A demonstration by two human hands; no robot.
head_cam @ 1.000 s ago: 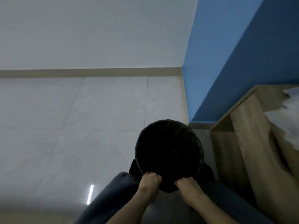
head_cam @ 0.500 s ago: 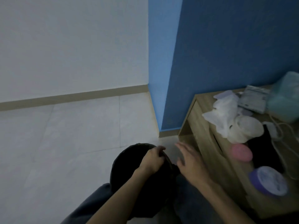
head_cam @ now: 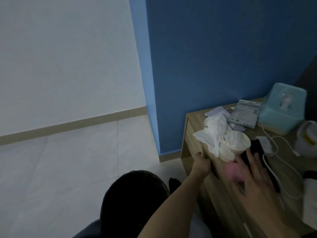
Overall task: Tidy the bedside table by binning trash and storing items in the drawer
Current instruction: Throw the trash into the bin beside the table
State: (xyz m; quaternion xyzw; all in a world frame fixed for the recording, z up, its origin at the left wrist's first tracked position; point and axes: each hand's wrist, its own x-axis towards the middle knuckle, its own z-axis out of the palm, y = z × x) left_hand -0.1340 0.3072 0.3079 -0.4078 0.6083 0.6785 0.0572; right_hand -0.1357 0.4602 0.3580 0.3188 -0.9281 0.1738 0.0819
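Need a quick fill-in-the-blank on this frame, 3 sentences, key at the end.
1. The paper cup lies on its ____ on the bedside table.
2. The bin on the floor is ____ in colour.
3. The right hand reaches over the table with fingers ____, while the left hand rests at the table's front edge.

Missing words: side; black; spread

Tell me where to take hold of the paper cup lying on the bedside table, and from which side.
Grip the paper cup around its side wall near the rim, coming from above. It lies tipped on its side, mouth facing up and right, with crumpled tissue against its left and inside it. The right hand, open and nearest, looks best placed; a light pinch should avoid crushing the thin wall.
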